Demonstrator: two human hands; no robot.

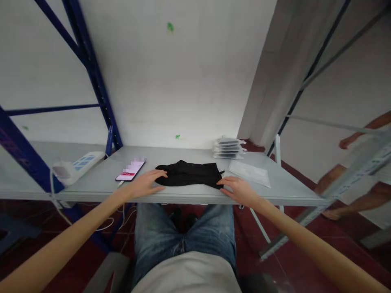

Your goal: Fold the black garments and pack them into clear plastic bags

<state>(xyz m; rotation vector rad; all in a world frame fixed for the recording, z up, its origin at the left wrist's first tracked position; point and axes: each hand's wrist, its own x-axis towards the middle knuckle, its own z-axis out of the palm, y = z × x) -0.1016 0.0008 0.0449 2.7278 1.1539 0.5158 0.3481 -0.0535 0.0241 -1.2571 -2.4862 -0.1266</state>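
A black cloth item (191,174) lies spread out lengthwise on the grey table (186,197), near its front edge. My left hand (147,184) rests at the cloth's left end, fingers apart, the fingertips touching the fabric. At the right end, my right hand (240,190) has its fingers on the lower corner, thumb apart from them. A small dark strip sticks out of the cloth just above the right fingertips. Right of the cloth lies a flat whitish plastic bag (249,173).
A stack of packets (228,148) stands at the back right. On the left are a lit phone (131,171) with a cable and a white power strip (84,166). Blue posts (99,85) frame the left side. Another person's hand (346,142) shows at the far right.
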